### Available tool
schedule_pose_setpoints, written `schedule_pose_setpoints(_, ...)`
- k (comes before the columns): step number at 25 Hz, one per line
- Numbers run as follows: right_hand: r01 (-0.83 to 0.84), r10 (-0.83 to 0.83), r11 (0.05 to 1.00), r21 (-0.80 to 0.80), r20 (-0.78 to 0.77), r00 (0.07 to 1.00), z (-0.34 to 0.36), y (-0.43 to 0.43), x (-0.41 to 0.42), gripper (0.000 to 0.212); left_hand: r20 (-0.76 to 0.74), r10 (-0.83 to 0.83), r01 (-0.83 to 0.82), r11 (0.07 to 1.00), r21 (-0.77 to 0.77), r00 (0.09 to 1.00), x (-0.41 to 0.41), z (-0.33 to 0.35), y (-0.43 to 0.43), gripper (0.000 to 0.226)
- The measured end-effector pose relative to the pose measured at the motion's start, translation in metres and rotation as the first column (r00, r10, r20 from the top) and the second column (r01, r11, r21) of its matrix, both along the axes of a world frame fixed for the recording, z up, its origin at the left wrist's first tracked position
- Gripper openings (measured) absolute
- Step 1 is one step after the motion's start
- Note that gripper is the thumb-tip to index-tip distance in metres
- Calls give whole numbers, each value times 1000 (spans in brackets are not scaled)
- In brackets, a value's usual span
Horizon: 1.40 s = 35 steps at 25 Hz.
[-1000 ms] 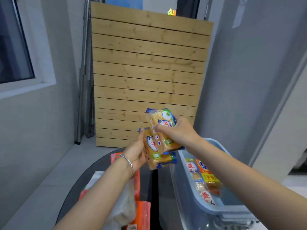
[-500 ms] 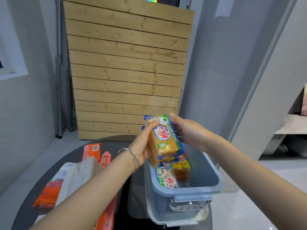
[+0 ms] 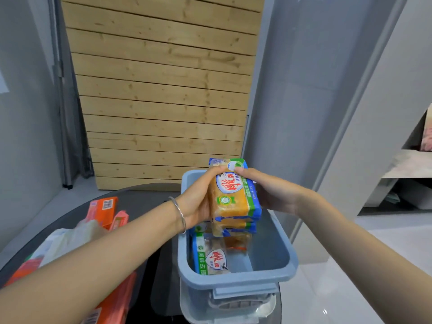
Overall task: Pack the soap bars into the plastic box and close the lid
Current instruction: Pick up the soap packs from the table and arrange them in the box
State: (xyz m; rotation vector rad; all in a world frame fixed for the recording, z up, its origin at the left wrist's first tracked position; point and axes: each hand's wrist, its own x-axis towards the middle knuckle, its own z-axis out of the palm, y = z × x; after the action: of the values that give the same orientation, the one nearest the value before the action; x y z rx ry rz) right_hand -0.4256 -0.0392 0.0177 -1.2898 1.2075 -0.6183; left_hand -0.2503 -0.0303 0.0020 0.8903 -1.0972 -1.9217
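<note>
Two stacked yellow soap bars [image 3: 233, 199] in clear wrappers with blue and green edges hang over the open blue-grey plastic box [image 3: 236, 282]. My left hand [image 3: 198, 199] grips the stack from the left side, thumb on the top edge. My right hand [image 3: 271, 195] grips it from the right, fingers on the top corner. Inside the box lies another wrapped soap bar [image 3: 210, 256] at the left, with more wrapped soap half hidden under the stack. The box's lid is not in view.
The box stands at the right edge of a dark round table [image 3: 145, 199]. Orange packets [image 3: 104, 210] and a white plastic bag [image 3: 65, 242] lie on the table's left side. A slatted wooden panel [image 3: 161, 90] leans against the wall behind.
Both hands have carried the stacked soap bars rightward and down until they hang over the box's opening. The camera has tilted down and turned right.
</note>
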Motion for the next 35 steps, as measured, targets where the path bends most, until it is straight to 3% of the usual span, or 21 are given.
schedule_pose_setpoints(3, -167, 168, 983, 74, -18, 986, 12, -8, -14, 60, 6, -105, 105, 994, -11, 994, -4, -2, -1, 40)
schedule_pose_setpoints(6, -271, 281, 957, 103, -102, 954, 16, -16, -21, 66, 70, -196, 196, 981, -2, 978, -9, 0, -2, 40)
schedule_pose_setpoints(9, -343, 355, 934, 106, -142, 924, 16, -18, -22, 72, 262, -226, 249, 967, -58, 938, -10, 4, 0, 47)
schedule_pose_setpoints(12, -441, 455, 889, 123, -127, 881, 16, -18, -20, 67, 604, -7, 248, 916, -316, 797, 2, 3, 3, 68)
schedule_pose_setpoints(15, -496, 522, 852, 169, -189, 832, 19, -16, -16, 67, 654, 348, 164, 791, -590, 672, 23, -17, 2, 73)
schedule_pose_setpoints(18, -467, 512, 859, 211, -355, 782, 23, -17, -9, 59, 799, 491, 316, 741, -593, 347, 39, -38, -8, 52)
schedule_pose_setpoints(20, -456, 510, 859, 233, -464, 724, 22, -16, -1, 43, 835, 477, 372, 748, -550, 274, 41, -44, -15, 47)
schedule_pose_setpoints(26, -428, 559, 829, 360, -567, 605, 3, -11, 21, 29, 783, 529, 304, 725, -618, 327, 39, -50, -16, 40)
schedule_pose_setpoints(28, -389, 566, 823, 415, -537, 625, -6, -10, 24, 38, 776, 531, 294, 724, -624, 339, 39, -49, -14, 38)
schedule_pose_setpoints(32, -349, 615, 766, 539, -456, 643, -13, -9, 30, 82, 778, 526, 302, 722, -622, 344, 41, -48, -12, 38)
schedule_pose_setpoints(34, -365, 626, 763, 534, -469, 622, -13, -11, 31, 84, 770, 531, 302, 715, -631, 352, 41, -48, -12, 37)
schedule_pose_setpoints(35, -374, 634, 762, 529, -492, 597, -13, -13, 31, 74, 766, 535, 301, 711, -636, 356, 41, -48, -12, 37)
